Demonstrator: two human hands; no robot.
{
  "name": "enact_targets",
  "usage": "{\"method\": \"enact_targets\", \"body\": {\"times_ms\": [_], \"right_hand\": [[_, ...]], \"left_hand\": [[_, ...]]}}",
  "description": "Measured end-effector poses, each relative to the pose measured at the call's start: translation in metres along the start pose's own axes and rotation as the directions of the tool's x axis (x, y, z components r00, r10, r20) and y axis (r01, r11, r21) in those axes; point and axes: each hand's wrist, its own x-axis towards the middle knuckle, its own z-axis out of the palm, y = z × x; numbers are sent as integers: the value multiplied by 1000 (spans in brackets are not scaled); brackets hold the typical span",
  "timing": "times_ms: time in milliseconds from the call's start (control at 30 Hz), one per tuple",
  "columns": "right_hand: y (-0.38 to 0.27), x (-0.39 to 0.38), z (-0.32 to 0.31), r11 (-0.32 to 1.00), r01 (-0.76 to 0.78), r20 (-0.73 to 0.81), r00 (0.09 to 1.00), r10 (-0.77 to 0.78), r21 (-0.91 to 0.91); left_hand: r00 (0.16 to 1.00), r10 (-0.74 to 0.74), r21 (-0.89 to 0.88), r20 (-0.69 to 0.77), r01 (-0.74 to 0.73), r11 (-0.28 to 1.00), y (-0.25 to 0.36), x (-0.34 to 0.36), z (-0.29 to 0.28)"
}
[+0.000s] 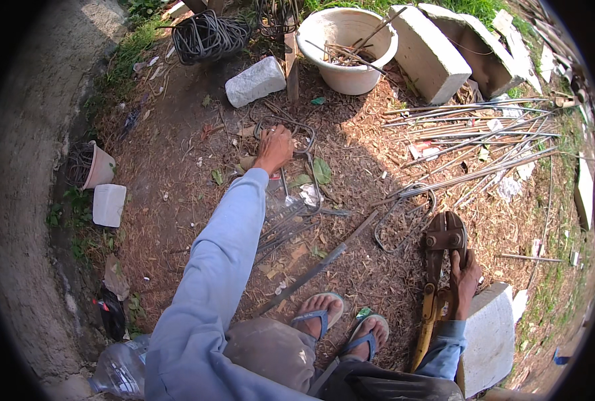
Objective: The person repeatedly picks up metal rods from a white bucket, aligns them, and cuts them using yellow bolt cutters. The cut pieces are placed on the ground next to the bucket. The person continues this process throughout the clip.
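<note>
My left hand [274, 148], its arm stretched far forward, is closed on a bent steel rod [309, 139] near the ground. The rod curves around the hand and has a long leg running down toward a crumpled white scrap. At the right, my right hand [466, 277] grips a bolt cutter [446, 237] just below its rusty brown head. Its worn yellow handle [426, 327] runs down beside my right sleeve. Another bent rod loop [404, 217] lies on the ground left of the cutter head. Short dark rods [287, 227] lie in a loose pile below my left hand.
Long steel rods [478, 127] lie spread at the far right. A white tub [347, 73] holds sticks, with concrete blocks [424, 53] beside it. Coiled wire [211, 33] sits far left. A flat metal bar [317, 260] lies before my feet; a pale block [488, 341] is near right.
</note>
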Motion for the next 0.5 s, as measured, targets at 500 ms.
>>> {"method": "enact_targets", "body": {"times_ms": [500], "right_hand": [[0,2,7,1000,-15,19,1000,15,-14]], "left_hand": [[887,-432,3,162,437,899,30,123,44]]}}
